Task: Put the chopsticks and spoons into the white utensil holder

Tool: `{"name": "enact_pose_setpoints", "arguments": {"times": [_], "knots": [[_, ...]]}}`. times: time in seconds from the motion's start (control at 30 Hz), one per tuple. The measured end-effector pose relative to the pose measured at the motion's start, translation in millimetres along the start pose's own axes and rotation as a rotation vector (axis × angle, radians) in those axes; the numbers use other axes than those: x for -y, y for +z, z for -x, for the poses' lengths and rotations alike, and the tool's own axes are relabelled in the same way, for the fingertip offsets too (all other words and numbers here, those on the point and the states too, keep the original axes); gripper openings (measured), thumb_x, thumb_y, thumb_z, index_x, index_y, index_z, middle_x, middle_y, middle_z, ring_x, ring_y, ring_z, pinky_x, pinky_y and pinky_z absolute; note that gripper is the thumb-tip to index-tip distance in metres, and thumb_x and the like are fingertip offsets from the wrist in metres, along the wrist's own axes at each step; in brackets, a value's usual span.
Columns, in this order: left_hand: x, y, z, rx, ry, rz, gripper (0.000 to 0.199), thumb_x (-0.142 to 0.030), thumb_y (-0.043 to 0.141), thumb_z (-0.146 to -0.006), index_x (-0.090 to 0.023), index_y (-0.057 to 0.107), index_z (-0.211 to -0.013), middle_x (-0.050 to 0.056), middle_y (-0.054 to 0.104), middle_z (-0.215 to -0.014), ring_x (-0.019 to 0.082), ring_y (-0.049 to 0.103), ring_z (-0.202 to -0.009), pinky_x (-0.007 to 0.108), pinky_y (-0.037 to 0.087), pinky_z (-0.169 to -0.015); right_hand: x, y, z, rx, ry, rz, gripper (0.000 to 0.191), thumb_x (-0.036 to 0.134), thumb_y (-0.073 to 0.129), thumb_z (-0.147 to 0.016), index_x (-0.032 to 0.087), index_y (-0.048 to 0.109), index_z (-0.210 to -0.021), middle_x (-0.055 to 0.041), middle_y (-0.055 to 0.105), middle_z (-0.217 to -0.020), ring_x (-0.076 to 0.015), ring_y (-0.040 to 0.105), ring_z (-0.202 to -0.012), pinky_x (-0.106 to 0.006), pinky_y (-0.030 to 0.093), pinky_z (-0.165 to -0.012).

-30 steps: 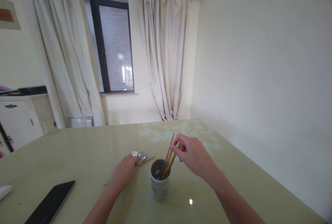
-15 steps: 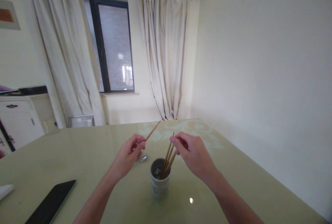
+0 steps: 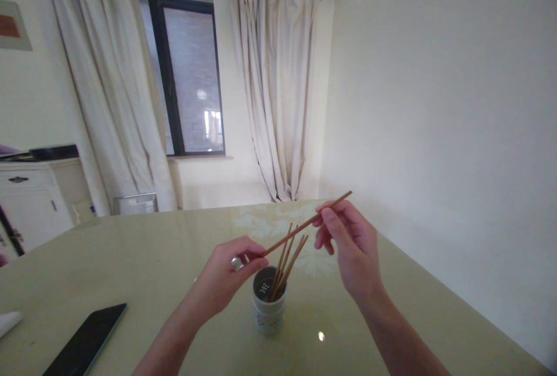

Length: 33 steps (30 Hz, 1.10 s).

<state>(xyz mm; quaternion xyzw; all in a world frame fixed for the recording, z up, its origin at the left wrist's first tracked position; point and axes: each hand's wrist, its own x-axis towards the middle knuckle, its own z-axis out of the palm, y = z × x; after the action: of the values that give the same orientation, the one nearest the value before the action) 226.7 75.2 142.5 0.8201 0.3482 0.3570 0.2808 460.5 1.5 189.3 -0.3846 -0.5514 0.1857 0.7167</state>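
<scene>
A brown chopstick [image 3: 307, 223] slants up to the right above the cup, with one end pinched by my left hand [image 3: 220, 280]. Near its upper end, my right hand [image 3: 354, 251] grips it between thumb and fingers. Below, a pale patterned cup [image 3: 268, 313] with a dark inside and holes in its bottom stands upright on the table. Several chopsticks [image 3: 286, 266] lean against its right rim. The shiny bowl of a metal spoon [image 3: 237, 263] shows at a gap in my left fingers; the rest of it is hidden.
The greenish table [image 3: 209, 335] meets a white wall on the right. At the lower left lies a dark flat device [image 3: 87, 338], with a white object [image 3: 8, 322] beside it at the edge of view. A white cabinet [image 3: 37, 202] stands beyond the table.
My right hand has left the chopsticks in the cup, moving up and right to take the far end of the chopstick. My left hand has come slightly right and lower, partly covering the spoon.
</scene>
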Motion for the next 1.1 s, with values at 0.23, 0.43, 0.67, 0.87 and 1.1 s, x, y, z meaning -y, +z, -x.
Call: {"name": "enact_pose_setpoints", "arguments": {"times": [0.23, 0.43, 0.67, 0.87, 1.1], "knots": [[81.7, -3.1, 3.5, 0.249, -0.335, -0.762, 0.012, -0.02, 0.06, -0.091, -0.023, 0.07, -0.098, 0.009, 0.075, -0.11, 0.026, 0.07, -0.105, 0.033, 0.046, -0.085, -12.8, -13.1, -10.3, 0.201, 0.086, 0.278, 0.029, 0.047, 0.062, -0.099, 0.02, 0.066, -0.091, -0.0033, 0.072, -0.078, -0.014, 0.062, -0.057, -0.024, 0.051, -0.052], [125.4, 7.5, 13.6, 0.295, -0.429, -0.813, 0.018, -0.016, 0.061, -0.086, -0.026, 0.066, -0.1, 0.008, 0.074, -0.116, 0.026, 0.069, -0.11, 0.032, 0.046, -0.087, -30.9, 8.5, -0.5, 0.442, 0.189, 0.507, 0.032, 0.038, 0.052, -0.101, 0.02, 0.066, -0.079, -0.0025, 0.073, -0.074, -0.0137, 0.063, -0.055, -0.024, 0.047, -0.054], [123.1, 8.0, 11.9, 0.288, -0.492, -0.81, 0.015, -0.018, 0.054, -0.091, -0.023, 0.066, -0.099, 0.01, 0.074, -0.116, 0.027, 0.07, -0.11, 0.033, 0.048, -0.085, -33.3, 9.6, -4.2, 0.395, 0.182, 0.602, 0.029, 0.037, 0.055, -0.098, 0.02, 0.068, -0.079, -0.0022, 0.071, -0.071, -0.0126, 0.059, -0.049, -0.024, 0.043, -0.05], [122.2, 9.7, 13.1, 0.309, -0.461, -0.827, 0.015, -0.015, 0.052, -0.092, -0.023, 0.064, -0.095, 0.01, 0.075, -0.113, 0.026, 0.071, -0.107, 0.032, 0.047, -0.083, -34.3, 5.2, -6.7, 0.374, 0.252, 0.482, 0.03, 0.038, 0.053, -0.098, 0.019, 0.069, -0.082, -0.0027, 0.074, -0.073, -0.0137, 0.061, -0.049, -0.024, 0.045, -0.049], [117.0, 5.1, 10.9, 0.316, -0.433, -0.776, 0.015, -0.022, 0.045, -0.099, -0.023, 0.06, -0.095, 0.011, 0.075, -0.111, 0.027, 0.07, -0.104, 0.033, 0.045, -0.082, -31.3, -5.1, -11.9, 0.282, 0.062, 0.797, 0.023, 0.036, 0.061, -0.095, 0.021, 0.073, -0.082, -0.0013, 0.072, -0.071, -0.0174, 0.062, -0.064, -0.029, 0.039, -0.063]]}}
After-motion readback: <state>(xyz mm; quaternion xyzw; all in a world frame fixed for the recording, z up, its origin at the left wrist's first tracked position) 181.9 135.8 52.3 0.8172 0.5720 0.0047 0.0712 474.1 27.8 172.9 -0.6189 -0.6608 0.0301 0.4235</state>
